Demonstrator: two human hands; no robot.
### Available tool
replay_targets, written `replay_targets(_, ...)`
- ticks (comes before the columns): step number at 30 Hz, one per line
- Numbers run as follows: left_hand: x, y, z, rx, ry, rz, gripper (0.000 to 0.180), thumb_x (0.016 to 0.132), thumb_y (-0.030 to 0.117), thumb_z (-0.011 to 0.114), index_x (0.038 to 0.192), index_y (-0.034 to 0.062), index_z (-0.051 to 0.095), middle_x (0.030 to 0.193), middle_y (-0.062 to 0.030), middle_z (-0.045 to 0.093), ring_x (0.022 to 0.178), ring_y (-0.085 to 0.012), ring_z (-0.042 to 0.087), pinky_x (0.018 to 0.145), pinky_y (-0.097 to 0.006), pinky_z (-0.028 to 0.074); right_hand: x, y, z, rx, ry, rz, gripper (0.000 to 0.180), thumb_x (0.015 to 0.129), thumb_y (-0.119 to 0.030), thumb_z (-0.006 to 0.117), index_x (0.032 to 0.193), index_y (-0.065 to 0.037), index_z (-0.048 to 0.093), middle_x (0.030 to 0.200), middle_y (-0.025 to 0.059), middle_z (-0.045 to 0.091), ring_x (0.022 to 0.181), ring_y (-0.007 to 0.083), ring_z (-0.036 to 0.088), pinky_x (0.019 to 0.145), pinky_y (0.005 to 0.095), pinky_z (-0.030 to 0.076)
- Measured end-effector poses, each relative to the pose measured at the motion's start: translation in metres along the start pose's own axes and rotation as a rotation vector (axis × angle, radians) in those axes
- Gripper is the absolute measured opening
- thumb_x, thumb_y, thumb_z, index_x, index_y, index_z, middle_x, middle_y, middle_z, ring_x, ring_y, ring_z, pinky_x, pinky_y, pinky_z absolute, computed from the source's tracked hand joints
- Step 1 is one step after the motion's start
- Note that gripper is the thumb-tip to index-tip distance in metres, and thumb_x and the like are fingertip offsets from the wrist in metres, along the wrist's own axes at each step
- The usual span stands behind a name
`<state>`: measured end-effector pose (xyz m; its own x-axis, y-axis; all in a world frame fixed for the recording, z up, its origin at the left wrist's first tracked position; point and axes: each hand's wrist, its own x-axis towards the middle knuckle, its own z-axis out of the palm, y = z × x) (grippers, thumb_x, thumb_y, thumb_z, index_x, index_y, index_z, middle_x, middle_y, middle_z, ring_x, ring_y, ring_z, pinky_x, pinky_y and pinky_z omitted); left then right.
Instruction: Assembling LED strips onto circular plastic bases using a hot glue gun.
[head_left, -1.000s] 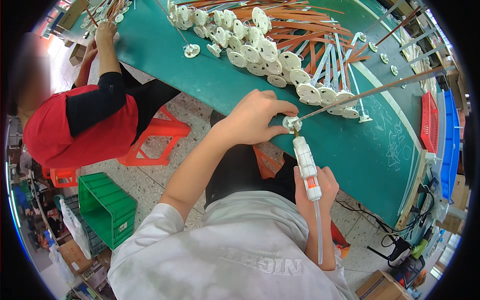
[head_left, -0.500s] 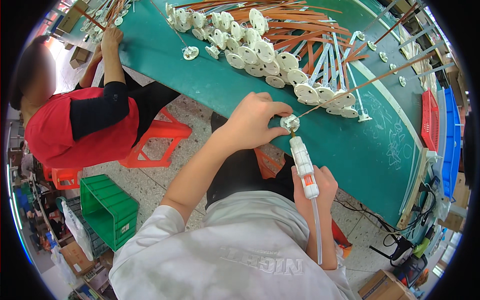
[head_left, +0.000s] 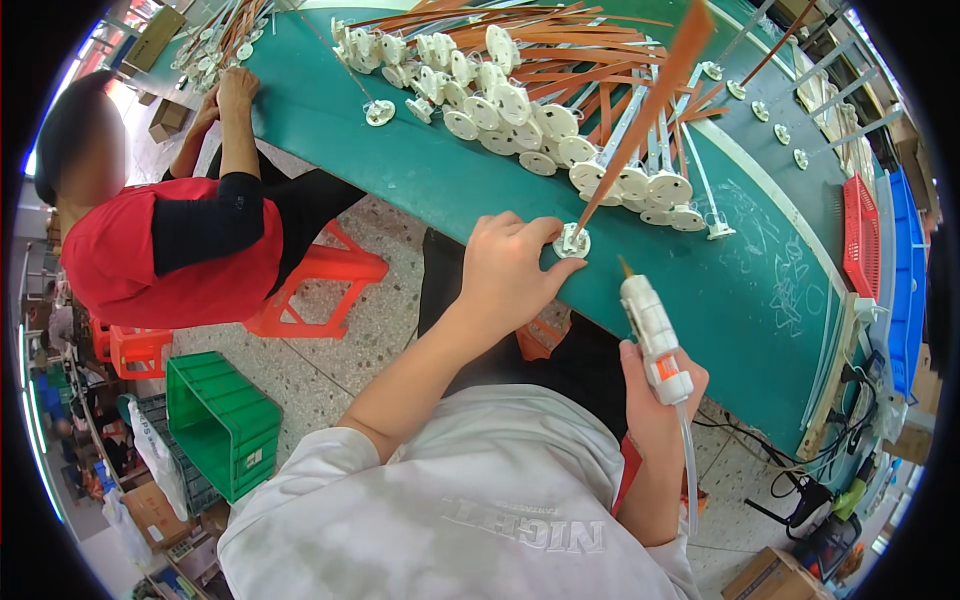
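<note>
My left hand pinches the rim of a small white round disc at the near edge of the green table. A long brown strip rises from that disc, leaning up and to the right. My right hand is closed round a white hot glue gun, its nozzle pointing up-left, a short way right of the disc and apart from it. A translucent glue stick trails out of the gun's rear. Beyond the left hand lies a pile of white discs fixed to brown and silvery strips.
The green table curves to the right. A co-worker in a red shirt sits at the left with hands at the table. Red basket and blue bin stand at the right edge; a green crate is on the floor.
The glue gun has drawn back from the disc, down and to the right. The brown strip has swung more upright and toward the camera. My left hand still holds the disc.
</note>
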<state>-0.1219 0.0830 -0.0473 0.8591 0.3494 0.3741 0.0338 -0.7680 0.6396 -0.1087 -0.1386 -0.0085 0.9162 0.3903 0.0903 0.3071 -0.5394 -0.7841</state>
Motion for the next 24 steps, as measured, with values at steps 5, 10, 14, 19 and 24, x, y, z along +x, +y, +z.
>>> replay_targets(5, -0.006, 0.012, 0.007, 0.035, 0.075, 0.070, 0.035, 0.062, 0.024, 0.091, 0.087, 0.0075, 0.072, 0.069, -0.0039, 0.064, 0.067, -0.0219, 0.062, 0.069, -0.036, 0.049, 0.002, 0.000, -0.008, 0.025, 0.195, 0.021, 0.021, 0.082, -0.008, 0.077, 0.073, 0.001, 0.061, 0.062, 0.0123, 0.055, 0.054, 0.0251, 0.052, 0.050, 0.0377, 0.039)
replay_targets(10, -0.005, 0.019, 0.012, -0.019, 0.028, 0.090, 0.036, 0.064, 0.022, 0.090, 0.092, 0.0070, 0.073, 0.075, -0.0061, 0.065, 0.068, -0.0228, 0.063, 0.069, -0.036, 0.049, 0.005, 0.031, -0.037, -0.292, 0.299, 0.070, 0.022, 0.086, -0.013, 0.076, 0.078, 0.003, 0.062, 0.065, 0.0131, 0.060, 0.058, 0.0237, 0.056, 0.055, 0.0380, 0.043)
replay_targets(14, 0.004, 0.018, 0.005, -0.099, -0.163, 0.073, 0.042, 0.070, 0.024, 0.086, 0.106, 0.0083, 0.072, 0.099, -0.0090, 0.070, 0.091, -0.0276, 0.066, 0.077, -0.040, 0.048, 0.010, 0.050, -0.055, -0.512, 0.296, 0.100, 0.027, 0.087, -0.020, 0.077, 0.083, 0.002, 0.063, 0.071, 0.0169, 0.061, 0.062, 0.0307, 0.058, 0.059, 0.0397, 0.045)
replay_targets(19, 0.011, 0.018, 0.002, -0.075, -0.253, 0.080, 0.038, 0.070, 0.024, 0.086, 0.104, 0.0104, 0.075, 0.099, -0.0075, 0.069, 0.090, -0.0273, 0.067, 0.077, -0.041, 0.050, 0.026, 0.057, -0.076, -0.621, 0.314, 0.089, 0.037, 0.080, -0.028, 0.084, 0.083, 0.002, 0.062, 0.075, 0.0176, 0.062, 0.068, 0.0364, 0.056, 0.062, 0.0443, 0.045)
replay_targets(24, 0.009, 0.016, 0.006, -0.053, -0.183, 0.127, 0.038, 0.068, 0.028, 0.087, 0.100, 0.0105, 0.076, 0.097, -0.0060, 0.068, 0.086, -0.0269, 0.067, 0.076, -0.040, 0.050, 0.051, 0.090, -0.112, -0.671, 0.344, 0.183, 0.049, 0.065, -0.031, 0.092, 0.087, 0.002, 0.064, 0.077, 0.0155, 0.063, 0.072, 0.0319, 0.060, 0.065, 0.0426, 0.047)
